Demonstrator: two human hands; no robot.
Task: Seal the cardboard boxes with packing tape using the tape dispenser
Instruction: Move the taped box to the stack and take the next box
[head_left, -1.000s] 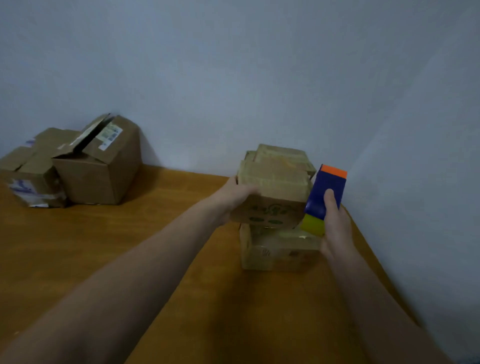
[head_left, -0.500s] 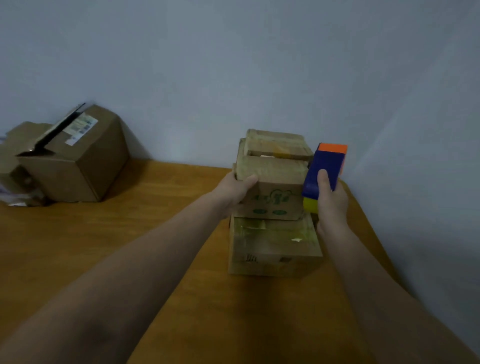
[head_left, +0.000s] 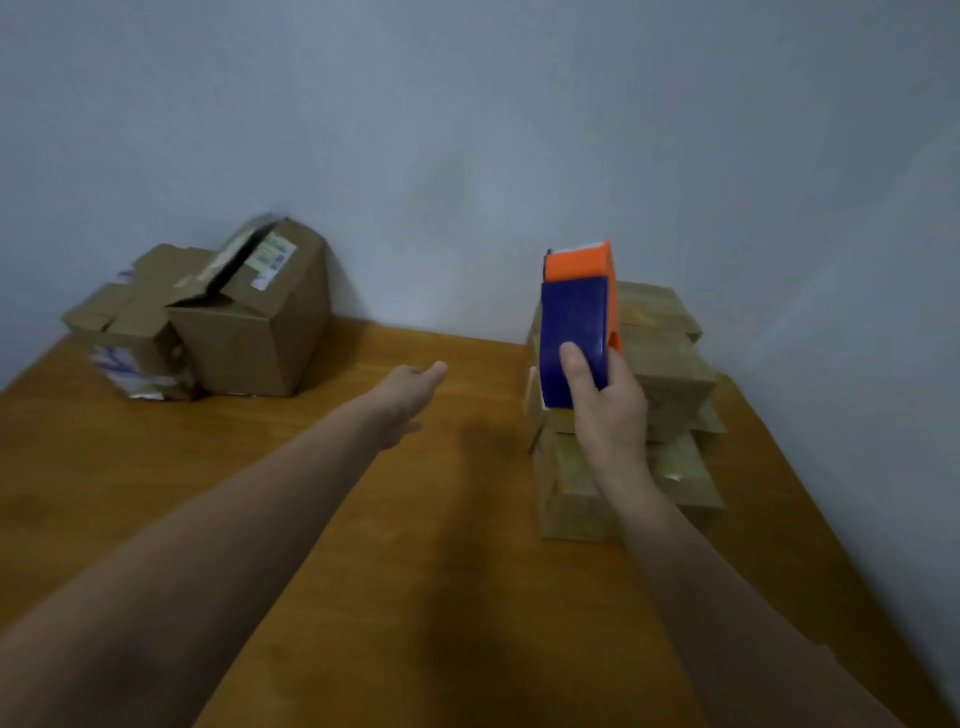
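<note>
Bare table (head_left: 363, 519) in the centre gives a wide lane from near edge to far wall (head_left: 467, 156), between the open boxes (head_left: 249, 332) far left and the taped stack (head_left: 670, 364) far right. The stack sits close to the right wall (head_left: 857, 312), so that side is tight. The right hand (head_left: 608, 410) with the tape dispenser (head_left: 574, 322) blocks its left face. The left hand (head_left: 410, 389) hangs over the centre lane.

The tape dispenser (head_left: 574, 332) is coloured blue and orange; brown cardboard boxes (head_left: 249, 322) are seen on an orange-brown tabletop (head_left: 467, 597).
</note>
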